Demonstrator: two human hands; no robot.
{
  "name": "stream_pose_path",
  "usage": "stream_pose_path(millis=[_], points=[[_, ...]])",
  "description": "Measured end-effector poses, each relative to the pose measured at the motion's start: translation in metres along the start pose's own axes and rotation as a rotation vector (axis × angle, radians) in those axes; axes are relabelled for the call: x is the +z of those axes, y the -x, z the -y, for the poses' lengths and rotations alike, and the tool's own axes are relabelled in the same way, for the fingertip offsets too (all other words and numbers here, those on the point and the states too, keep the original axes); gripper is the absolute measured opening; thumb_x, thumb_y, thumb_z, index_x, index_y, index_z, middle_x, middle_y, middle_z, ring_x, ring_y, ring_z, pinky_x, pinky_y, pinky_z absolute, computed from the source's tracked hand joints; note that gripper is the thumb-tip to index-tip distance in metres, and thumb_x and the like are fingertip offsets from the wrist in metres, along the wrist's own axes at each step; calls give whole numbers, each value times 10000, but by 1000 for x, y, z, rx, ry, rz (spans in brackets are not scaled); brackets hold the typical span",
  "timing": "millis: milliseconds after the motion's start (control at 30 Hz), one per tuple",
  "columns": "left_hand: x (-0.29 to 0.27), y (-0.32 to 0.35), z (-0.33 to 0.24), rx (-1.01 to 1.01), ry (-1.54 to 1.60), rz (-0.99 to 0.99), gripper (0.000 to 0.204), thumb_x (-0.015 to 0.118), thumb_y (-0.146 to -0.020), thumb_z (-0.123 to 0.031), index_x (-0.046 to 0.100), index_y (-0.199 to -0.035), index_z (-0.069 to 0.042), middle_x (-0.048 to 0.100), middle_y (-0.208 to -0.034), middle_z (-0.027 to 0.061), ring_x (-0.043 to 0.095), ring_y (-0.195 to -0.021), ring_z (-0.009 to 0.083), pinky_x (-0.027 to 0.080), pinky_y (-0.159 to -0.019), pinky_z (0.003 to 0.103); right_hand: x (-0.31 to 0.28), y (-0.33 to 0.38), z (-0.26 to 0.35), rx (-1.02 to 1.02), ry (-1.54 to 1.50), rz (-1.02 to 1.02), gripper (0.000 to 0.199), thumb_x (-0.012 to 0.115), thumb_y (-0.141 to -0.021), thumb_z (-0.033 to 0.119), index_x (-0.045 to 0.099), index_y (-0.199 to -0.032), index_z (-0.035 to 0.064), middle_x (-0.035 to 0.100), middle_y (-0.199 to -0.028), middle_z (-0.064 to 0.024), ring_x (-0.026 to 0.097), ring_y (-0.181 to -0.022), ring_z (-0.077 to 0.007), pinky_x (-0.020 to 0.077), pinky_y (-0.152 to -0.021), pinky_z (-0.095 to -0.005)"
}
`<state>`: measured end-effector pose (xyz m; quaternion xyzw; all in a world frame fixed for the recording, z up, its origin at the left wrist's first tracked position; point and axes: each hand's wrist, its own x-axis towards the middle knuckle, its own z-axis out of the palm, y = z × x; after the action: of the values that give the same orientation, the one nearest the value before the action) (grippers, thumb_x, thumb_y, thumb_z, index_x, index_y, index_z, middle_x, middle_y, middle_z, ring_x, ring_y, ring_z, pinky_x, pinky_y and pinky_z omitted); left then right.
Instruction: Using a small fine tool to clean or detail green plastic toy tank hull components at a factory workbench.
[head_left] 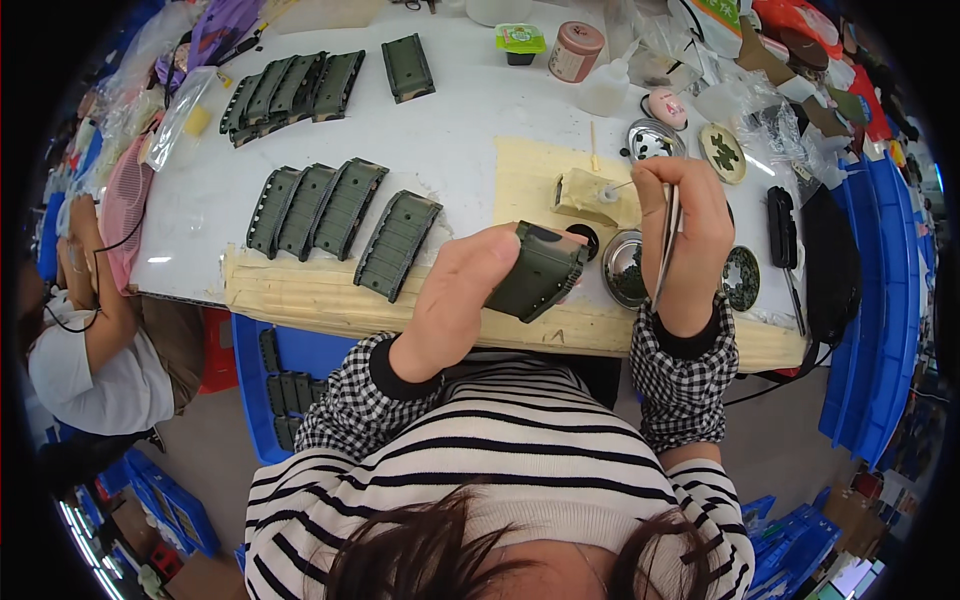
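My left hand is closed around a dark green, curved plastic piece with ribs and small studs along one edge, tilted above the table's front edge. My right hand grips metal tweezers, their length running down along the palm. Just left of its fingertips, a thin needle sticks out of a white nozzle set in a tape-wrapped block. Whether the fingers touch the needle, I cannot tell. Below that hand, a round metal dish holds small dark green bits, and another dish lies right of the wrist.
Several similar green pieces lie in rows at the left, with more farther back. A shallow tin, a pink can and a black-handled tool occupy the right side. A co-worker sits at the left; a blue bin stands below.
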<state>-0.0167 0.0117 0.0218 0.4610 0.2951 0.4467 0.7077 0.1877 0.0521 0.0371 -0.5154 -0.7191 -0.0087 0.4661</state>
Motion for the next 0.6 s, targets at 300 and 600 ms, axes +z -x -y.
stream_pose_path(millis=[300, 600], points=[[0, 1, 9, -71, 227, -36, 602, 261, -1023, -396, 541, -1228, 96, 658, -1064, 207, 657, -901, 241, 514, -850, 338, -3, 3, -1, -93, 87, 108, 205, 734, -736, 13, 662, -928, 22, 612, -814, -113, 566, -820, -299, 461, -706, -375], [-3, 6, 5, -106, 131, -9, 602, 285, -1003, -434, 476, -1288, 60, 611, -1121, 224, 640, -897, 261, 506, -852, 363, -26, 13, 20, -38, -53, 25, 219, 728, -779, 18, 688, -993, 35, 657, -863, -110, 597, -859, -292, 480, -788, -355]])
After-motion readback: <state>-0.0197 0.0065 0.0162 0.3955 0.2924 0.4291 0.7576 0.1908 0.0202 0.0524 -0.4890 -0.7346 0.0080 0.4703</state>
